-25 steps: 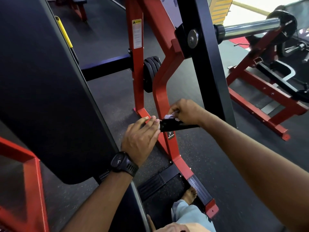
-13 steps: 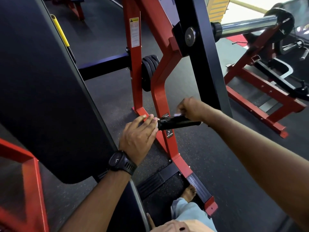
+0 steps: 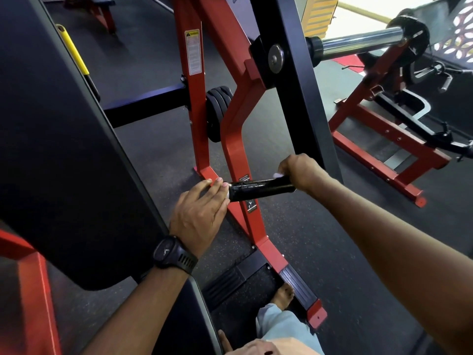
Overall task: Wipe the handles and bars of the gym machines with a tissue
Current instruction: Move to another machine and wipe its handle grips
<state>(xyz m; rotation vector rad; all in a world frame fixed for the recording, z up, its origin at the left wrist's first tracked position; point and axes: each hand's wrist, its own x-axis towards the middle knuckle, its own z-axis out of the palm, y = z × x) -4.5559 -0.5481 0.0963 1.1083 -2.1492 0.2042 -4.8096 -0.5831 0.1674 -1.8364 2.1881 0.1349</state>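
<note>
The handle (image 3: 261,188) is a short black bar, glossy and streaked with highlights, possibly wet. It lies nearly level in front of the red frame (image 3: 238,139), with its right end a little higher.

The right hand (image 3: 299,172) is curled over that right end. Its grip is pressed together around the tissue (image 3: 278,175). Only a small white tuft of the tissue shows by the thumb, touching the top of the handle.

The left hand (image 3: 202,211) has a spread grip, with straight fingers held side by side. Its fingertips (image 3: 222,185) touch the handle's left end cap. A black watch (image 3: 174,254) sits on that wrist.

A tall warning label (image 3: 192,52) with a yellow header is stuck on the red upright. Its print is too small to read. Two small stickers (image 3: 252,207) on the post behind the handle are also illegible.

Black plates (image 3: 217,111) hang between the uprights, and a chrome bar (image 3: 358,43) juts out at upper right. A large black pad (image 3: 64,149) fills the left side. A bare foot (image 3: 282,295) rests on the speckled floor (image 3: 320,239) below.
</note>
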